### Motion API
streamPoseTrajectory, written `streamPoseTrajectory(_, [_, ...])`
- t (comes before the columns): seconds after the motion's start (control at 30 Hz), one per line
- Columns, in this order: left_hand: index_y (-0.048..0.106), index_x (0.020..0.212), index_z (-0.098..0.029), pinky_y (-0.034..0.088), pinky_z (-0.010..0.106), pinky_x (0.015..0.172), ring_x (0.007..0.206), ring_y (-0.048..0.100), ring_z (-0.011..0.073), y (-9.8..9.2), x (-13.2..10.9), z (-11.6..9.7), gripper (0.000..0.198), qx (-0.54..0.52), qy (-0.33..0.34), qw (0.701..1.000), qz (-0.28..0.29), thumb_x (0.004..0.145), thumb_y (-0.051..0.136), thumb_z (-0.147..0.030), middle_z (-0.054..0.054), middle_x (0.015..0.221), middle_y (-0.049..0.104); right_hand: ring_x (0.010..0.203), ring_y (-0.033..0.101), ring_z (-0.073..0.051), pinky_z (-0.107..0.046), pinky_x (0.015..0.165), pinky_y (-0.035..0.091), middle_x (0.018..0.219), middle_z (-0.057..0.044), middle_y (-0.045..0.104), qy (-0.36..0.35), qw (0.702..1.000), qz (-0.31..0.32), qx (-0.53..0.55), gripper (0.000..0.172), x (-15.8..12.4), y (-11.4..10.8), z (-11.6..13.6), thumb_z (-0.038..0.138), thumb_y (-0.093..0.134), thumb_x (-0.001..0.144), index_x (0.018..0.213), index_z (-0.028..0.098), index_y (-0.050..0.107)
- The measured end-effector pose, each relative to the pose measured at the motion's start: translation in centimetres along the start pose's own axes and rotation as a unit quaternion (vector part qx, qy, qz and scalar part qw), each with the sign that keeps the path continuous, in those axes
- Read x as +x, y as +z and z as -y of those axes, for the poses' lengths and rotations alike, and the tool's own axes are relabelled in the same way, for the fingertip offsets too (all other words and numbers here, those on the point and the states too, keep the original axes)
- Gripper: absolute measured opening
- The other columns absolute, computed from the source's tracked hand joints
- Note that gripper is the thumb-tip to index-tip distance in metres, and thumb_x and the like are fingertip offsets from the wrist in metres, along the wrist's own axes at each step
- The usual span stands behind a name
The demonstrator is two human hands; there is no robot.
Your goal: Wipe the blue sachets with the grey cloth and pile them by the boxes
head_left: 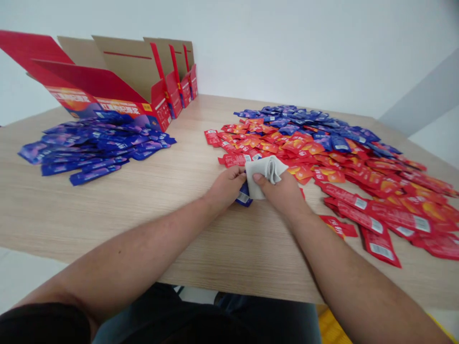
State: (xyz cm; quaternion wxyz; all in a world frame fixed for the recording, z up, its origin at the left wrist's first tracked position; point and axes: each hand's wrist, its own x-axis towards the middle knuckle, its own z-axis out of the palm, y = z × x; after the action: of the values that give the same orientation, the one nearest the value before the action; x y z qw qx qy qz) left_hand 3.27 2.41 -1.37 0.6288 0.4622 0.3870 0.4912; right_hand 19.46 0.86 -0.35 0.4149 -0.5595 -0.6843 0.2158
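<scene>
My left hand (229,186) is closed with thumb and fingers pinched on a blue sachet (244,196), whose lower end with a barcode label shows below the fingers. In my right hand (285,191) is a folded pale grey cloth (263,174), gripped with the thumb on top. The cloth lies against the blue sachet and covers part of it. Both hands are close together over the middle of the table. Just beyond them spreads a pile of red and orange sachets (301,145).
Blue sachets (96,141) are heaped on the left, in front of several open red cardboard boxes (122,107). More blue sachets (297,117) lie at the back right. Long red sachets (380,215) reach toward the right edge of the wooden table (229,248). A white wall stands behind.
</scene>
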Motion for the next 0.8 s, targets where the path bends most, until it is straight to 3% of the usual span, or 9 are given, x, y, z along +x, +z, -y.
streamPoseTrajectory(0.1, [0.072, 0.082, -0.017, 0.042, 0.022, 0.056, 0.061, 0.056, 0.0124, -0.2, 0.0, 0.0, 0.007, 0.063, 0.015, 0.998, -0.003, 0.08, 0.066, -0.014, 0.001, 0.073, 0.068, 0.095, 0.073, -0.025, -0.04, 0.085, 0.057, 0.104, -0.005, 0.079, -0.006, 0.998, 0.053, -0.017, 0.032, 0.3, -0.5, 0.1, 0.043, 0.069, 0.085, 0.11, 0.024, 0.071])
streamPoseTrajectory(0.23, [0.065, 0.086, -0.019, 0.037, 0.022, 0.049, 0.053, 0.048, 0.0115, -0.2, -0.2, 0.0, 0.003, 0.088, 0.013, 0.995, -0.037, 0.085, 0.063, -0.02, -0.002, 0.065, 0.06, 0.097, 0.072, -0.027, -0.042, 0.087, 0.056, 0.106, -0.008, 0.078, 0.031, 0.998, -0.045, -0.04, 0.033, 0.6, -1.2, 0.5, 0.041, 0.068, 0.085, 0.111, 0.021, 0.069])
streamPoseTrajectory(0.27, [0.064, 0.087, -0.019, 0.036, 0.022, 0.049, 0.052, 0.048, 0.0113, -0.2, -0.2, 0.0, 0.002, 0.094, 0.014, 0.995, -0.041, 0.086, 0.063, -0.02, -0.002, 0.064, 0.059, 0.096, 0.072, -0.027, -0.042, 0.086, 0.057, 0.106, -0.008, 0.078, 0.03, 0.998, -0.046, -0.036, 0.033, 0.6, -1.3, 0.6, 0.041, 0.067, 0.085, 0.111, 0.021, 0.069])
streamPoseTrajectory(0.33, [0.064, 0.089, -0.019, 0.039, 0.022, 0.051, 0.056, 0.052, 0.0119, -0.3, -0.2, 0.2, 0.004, 0.095, 0.02, 0.995, -0.035, 0.085, 0.065, -0.02, -0.001, 0.068, 0.061, 0.093, 0.073, -0.026, -0.04, 0.083, 0.057, 0.102, -0.006, 0.078, 0.008, 1.0, 0.011, -0.021, 0.032, 0.4, -1.3, 0.8, 0.043, 0.068, 0.085, 0.11, 0.022, 0.07])
streamPoseTrajectory(0.4, [0.064, 0.089, -0.019, 0.042, 0.023, 0.054, 0.061, 0.056, 0.013, -0.3, -0.1, 0.3, 0.005, 0.073, 0.022, 0.997, -0.029, 0.083, 0.066, -0.018, 0.0, 0.072, 0.063, 0.091, 0.073, -0.025, -0.038, 0.081, 0.057, 0.099, -0.004, 0.078, -0.015, 0.998, 0.059, -0.022, 0.03, 0.2, -1.2, 1.0, 0.043, 0.069, 0.085, 0.108, 0.023, 0.07])
streamPoseTrajectory(0.57, [0.056, 0.076, -0.02, 0.038, 0.022, 0.047, 0.049, 0.047, 0.0108, 0.1, 0.0, 0.0, 0.011, -0.015, -0.01, 0.998, -0.056, 0.083, 0.065, -0.016, -0.003, 0.059, 0.054, 0.095, 0.072, -0.026, -0.04, 0.085, 0.056, 0.104, -0.006, 0.078, 0.015, 0.998, -0.011, -0.053, 0.029, 0.4, -1.2, 0.9, 0.038, 0.068, 0.086, 0.11, 0.022, 0.071])
streamPoseTrajectory(0.7, [0.055, 0.08, -0.02, 0.046, 0.025, 0.051, 0.051, 0.054, 0.0132, 0.6, -0.2, -0.5, 0.014, -0.101, -0.076, 0.991, -0.047, 0.077, 0.067, -0.012, -0.002, 0.062, 0.059, 0.098, 0.072, -0.027, -0.039, 0.086, 0.056, 0.106, -0.005, 0.078, -0.021, 0.998, 0.028, -0.056, 0.034, 0.3, -1.0, 0.8, 0.04, 0.07, 0.086, 0.115, 0.023, 0.071])
streamPoseTrajectory(0.8, [0.052, 0.079, -0.02, 0.049, 0.027, 0.054, 0.054, 0.057, 0.0147, 0.5, -0.2, -0.9, 0.017, -0.148, -0.103, 0.981, -0.069, 0.075, 0.064, -0.008, -0.002, 0.064, 0.06, 0.1, 0.072, -0.026, -0.038, 0.086, 0.055, 0.107, -0.005, 0.078, -0.031, 0.998, 0.024, -0.053, 0.033, -0.3, -0.2, 1.2, 0.038, 0.067, 0.088, 0.118, 0.024, 0.07])
